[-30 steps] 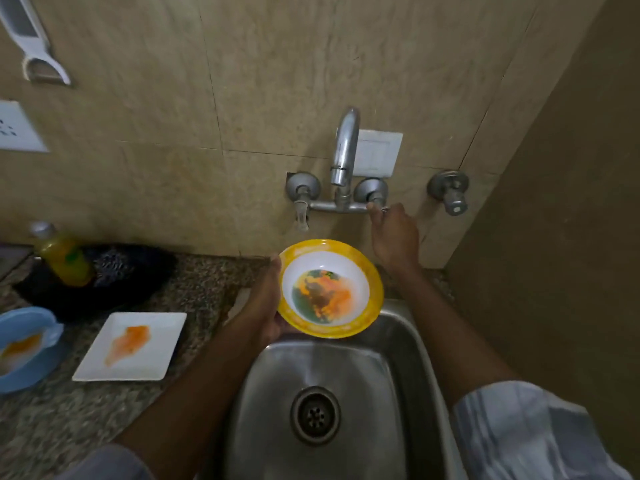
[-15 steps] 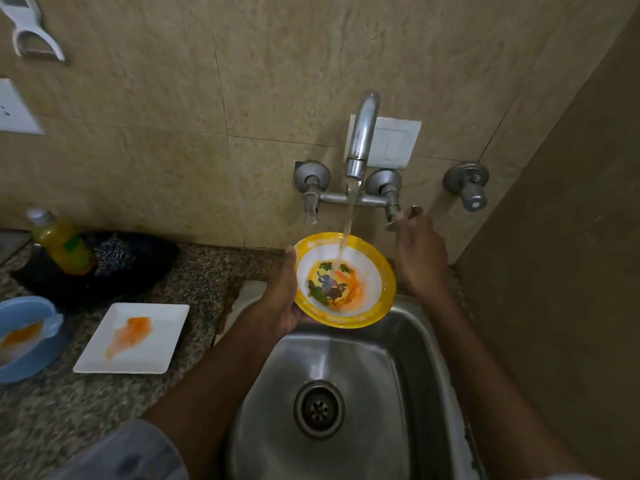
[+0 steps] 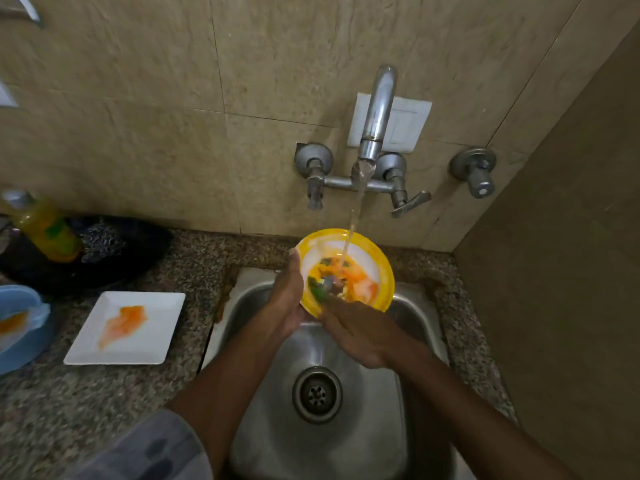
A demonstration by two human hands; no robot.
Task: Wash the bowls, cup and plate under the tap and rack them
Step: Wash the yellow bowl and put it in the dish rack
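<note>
Bowl (image 3: 360,258) print blurred, unreadable

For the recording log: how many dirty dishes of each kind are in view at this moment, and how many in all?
Bowls: 2, the yellow bowl under the tap and the blue bowl at the left edge
Plates: 1, the white square plate on the counter
Cups: 0 in view
Total: 3

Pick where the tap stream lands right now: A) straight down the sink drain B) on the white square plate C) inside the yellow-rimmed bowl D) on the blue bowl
C: the water stream from the tap spout falls into the yellow-rimmed bowl, which the left hand holds over the sink while the right hand reaches in at its near edge.
</note>
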